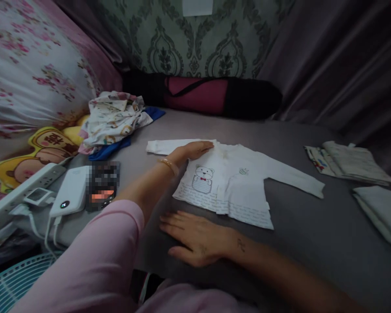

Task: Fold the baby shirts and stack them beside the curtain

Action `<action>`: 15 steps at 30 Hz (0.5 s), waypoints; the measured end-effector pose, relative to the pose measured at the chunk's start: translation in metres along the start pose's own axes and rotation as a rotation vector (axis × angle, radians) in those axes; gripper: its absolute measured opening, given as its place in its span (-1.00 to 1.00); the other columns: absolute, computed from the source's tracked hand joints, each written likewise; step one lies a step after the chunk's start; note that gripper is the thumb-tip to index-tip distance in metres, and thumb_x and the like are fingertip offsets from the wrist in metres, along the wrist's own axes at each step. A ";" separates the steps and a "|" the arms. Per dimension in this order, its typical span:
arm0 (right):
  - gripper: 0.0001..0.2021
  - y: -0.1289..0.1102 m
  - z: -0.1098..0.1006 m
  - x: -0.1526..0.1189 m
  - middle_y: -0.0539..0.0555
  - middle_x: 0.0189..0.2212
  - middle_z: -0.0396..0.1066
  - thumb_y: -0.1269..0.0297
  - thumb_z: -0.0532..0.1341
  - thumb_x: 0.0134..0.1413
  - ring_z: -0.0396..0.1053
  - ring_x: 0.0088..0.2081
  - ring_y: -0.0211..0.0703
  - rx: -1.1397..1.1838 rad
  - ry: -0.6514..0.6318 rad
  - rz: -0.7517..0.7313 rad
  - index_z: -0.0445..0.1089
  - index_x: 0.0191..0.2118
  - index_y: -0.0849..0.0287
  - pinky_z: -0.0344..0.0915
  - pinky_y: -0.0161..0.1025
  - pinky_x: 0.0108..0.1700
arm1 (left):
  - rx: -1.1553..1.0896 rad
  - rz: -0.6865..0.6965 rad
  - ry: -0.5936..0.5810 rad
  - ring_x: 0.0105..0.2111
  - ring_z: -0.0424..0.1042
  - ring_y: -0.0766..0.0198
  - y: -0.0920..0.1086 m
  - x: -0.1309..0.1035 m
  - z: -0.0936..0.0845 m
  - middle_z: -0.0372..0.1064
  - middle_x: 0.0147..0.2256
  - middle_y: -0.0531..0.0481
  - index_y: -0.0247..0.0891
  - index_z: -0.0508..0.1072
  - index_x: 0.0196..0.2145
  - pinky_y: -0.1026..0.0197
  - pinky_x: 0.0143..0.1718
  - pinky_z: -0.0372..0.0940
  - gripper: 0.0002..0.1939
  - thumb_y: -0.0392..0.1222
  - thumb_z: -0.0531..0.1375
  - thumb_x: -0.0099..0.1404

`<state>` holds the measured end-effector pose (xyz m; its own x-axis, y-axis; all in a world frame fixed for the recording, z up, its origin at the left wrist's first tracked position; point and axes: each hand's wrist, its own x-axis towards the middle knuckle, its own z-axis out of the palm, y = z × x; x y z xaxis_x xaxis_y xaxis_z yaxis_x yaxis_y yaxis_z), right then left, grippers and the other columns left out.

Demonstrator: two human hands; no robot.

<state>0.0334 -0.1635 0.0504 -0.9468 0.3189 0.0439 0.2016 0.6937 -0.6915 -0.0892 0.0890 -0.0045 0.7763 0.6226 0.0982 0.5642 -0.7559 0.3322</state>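
A small white long-sleeved baby shirt (244,187) lies spread flat, with a bear print on its front and lines of lettering along the hem. My left hand (198,149) rests on its shoulder near the collar, fingers stretched out and pointing right. A bangle circles that wrist. Below the hem, my right hand (195,237) lies flat on the grey sheet (189,126) with its fingers spread, apart from the shirt and holding nothing.
Folded clothes (355,163) and another folded piece (384,213) lie on the right. At left are a crumpled clothes heap (114,117), a white power bank (70,191), a power strip (26,195) and a yellow cushion (35,156). A black-and-maroon bag (198,93) lies along the back.
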 end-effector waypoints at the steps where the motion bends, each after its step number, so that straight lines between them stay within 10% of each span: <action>1: -0.52 -0.002 -0.009 -0.004 0.14 0.27 0.12 0.17 -0.03 0.31 0.00 0.30 -0.18 0.063 0.015 -0.014 0.13 0.27 0.21 -0.08 -0.18 0.31 | 0.018 0.017 0.026 0.16 0.22 0.24 0.004 -0.001 -0.003 0.22 0.19 -0.18 -0.29 0.27 0.15 0.18 0.16 0.12 -0.60 -0.21 -0.05 0.41; 7: -0.74 0.028 -0.060 -0.059 0.09 -0.07 0.42 0.25 0.08 0.23 0.37 -0.09 -0.15 -0.031 0.494 0.419 0.36 -0.01 0.11 0.28 -0.18 -0.05 | -0.059 0.073 0.183 -0.08 0.40 0.19 0.066 -0.041 -0.029 0.43 -0.08 -0.24 -0.38 0.42 -0.06 0.15 -0.03 0.26 -0.70 -0.21 0.01 0.39; 15: -0.80 0.039 -0.039 -0.093 0.04 -0.26 0.32 0.29 0.24 0.00 0.27 -0.31 -0.23 -0.095 0.351 0.497 0.34 -0.20 0.15 0.22 -0.28 -0.25 | -0.276 0.069 -0.028 -0.27 0.37 0.29 0.154 -0.123 -0.011 0.41 -0.30 -0.05 -0.28 0.48 -0.25 0.28 -0.23 0.24 -0.80 -0.13 0.12 0.36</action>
<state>0.1391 -0.1408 0.0473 -0.5979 0.8013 -0.0214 0.6346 0.4568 -0.6234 -0.1007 -0.1019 0.0449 0.8198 0.5630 0.1052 0.4147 -0.7101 0.5690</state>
